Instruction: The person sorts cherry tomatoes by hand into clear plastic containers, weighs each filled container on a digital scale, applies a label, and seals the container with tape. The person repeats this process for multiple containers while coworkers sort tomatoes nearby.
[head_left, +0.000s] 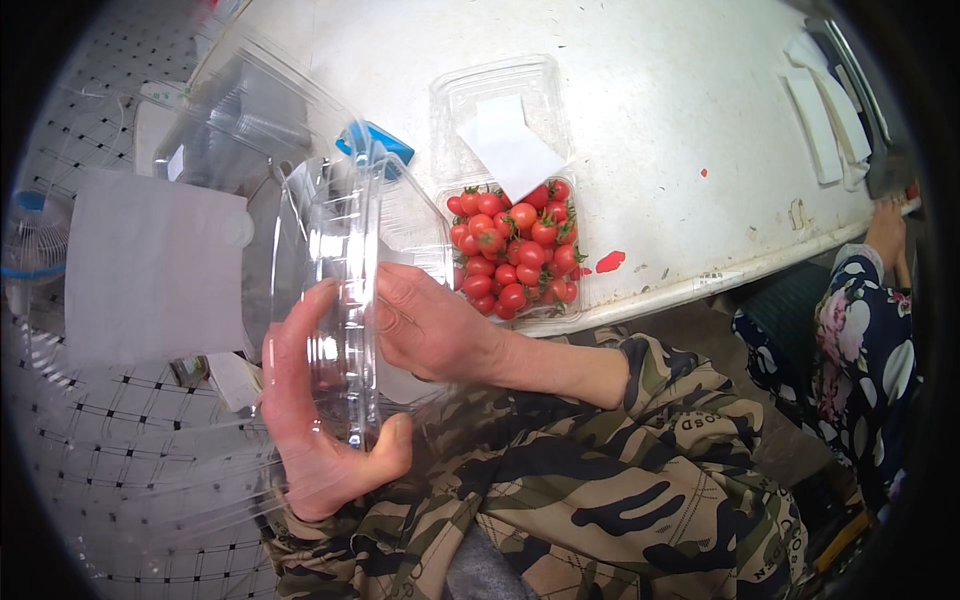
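Note:
My left hand grips nested clear plastic clamshell containers from below, its fingers curled around their outer side and the thumb at the rim. Against the other side of the containers, my right hand has its thumb and fingers pinched together at the rim. The containers stand on edge, with a white paper sheet showing at their left. Just beyond my right hand, an open clear clamshell box holds red cherry tomatoes with green stems. A folded white paper lies across its open lid and touches the tomatoes.
A blue object lies on the white table behind the containers. Red scraps lie near the tomatoes. White strips are at the far right, near another person's hand. A small fan is at the left.

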